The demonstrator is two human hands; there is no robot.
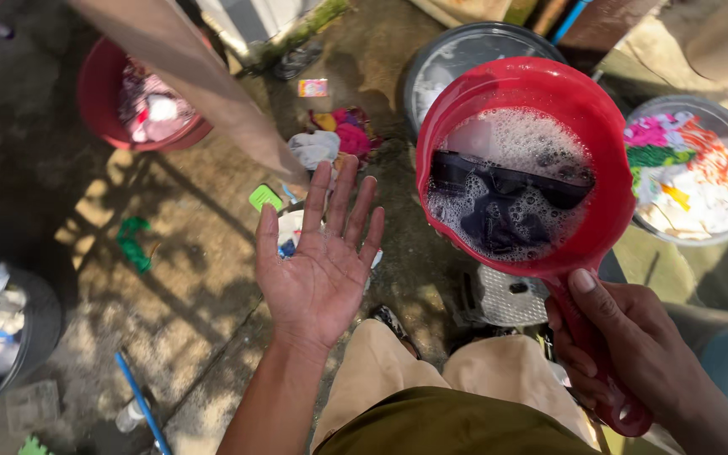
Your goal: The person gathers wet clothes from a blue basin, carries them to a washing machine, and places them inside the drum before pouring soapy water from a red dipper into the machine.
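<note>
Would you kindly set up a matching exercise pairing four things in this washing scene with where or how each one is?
Things:
1. red dipper
2. left hand
3. red basin
4. green cloth

States or places:
A. lying on the ground at left
B. open, palm up, holding nothing
C. gripped by the right hand, full of suds and dark cloth
D. far left, with laundry inside

Pairs: 1-C, 2-B, 3-D, 4-A

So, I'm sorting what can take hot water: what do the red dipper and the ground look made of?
The red dipper, gripped by its handle in the right hand, looks like moulded plastic: uniform colour, smooth glossy rim, one-piece handle. It holds suds and a dark cloth. The ground looks like rough concrete, matt, wet and stained, though it could be cement screed.
</note>
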